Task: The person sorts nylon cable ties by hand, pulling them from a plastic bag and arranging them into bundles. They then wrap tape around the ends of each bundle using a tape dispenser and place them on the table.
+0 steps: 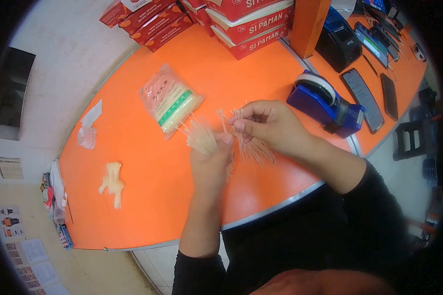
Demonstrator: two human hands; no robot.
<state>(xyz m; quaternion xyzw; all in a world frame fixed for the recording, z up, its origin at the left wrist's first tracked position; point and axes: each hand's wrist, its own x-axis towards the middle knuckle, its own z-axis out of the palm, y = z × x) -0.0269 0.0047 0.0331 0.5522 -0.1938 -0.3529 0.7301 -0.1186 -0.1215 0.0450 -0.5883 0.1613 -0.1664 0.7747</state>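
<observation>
My left hand (212, 160) grips a fanned bunch of thin pale sticks (200, 135) above the orange table (147, 196). My right hand (270, 123) pinches a second bunch of the same sticks (253, 150), whose ends hang down toward the table. Both hands are close together near the table's front edge. A clear plastic packet of the pale sticks (170, 101) lies just behind my left hand.
A tied bundle of sticks (113, 183) lies at the left, with white paper scraps (89, 129) behind it. Red boxes (251, 24) are stacked at the back. A blue tape dispenser (325, 103), several phones (364, 98) and a black printer (337, 39) sit at the right.
</observation>
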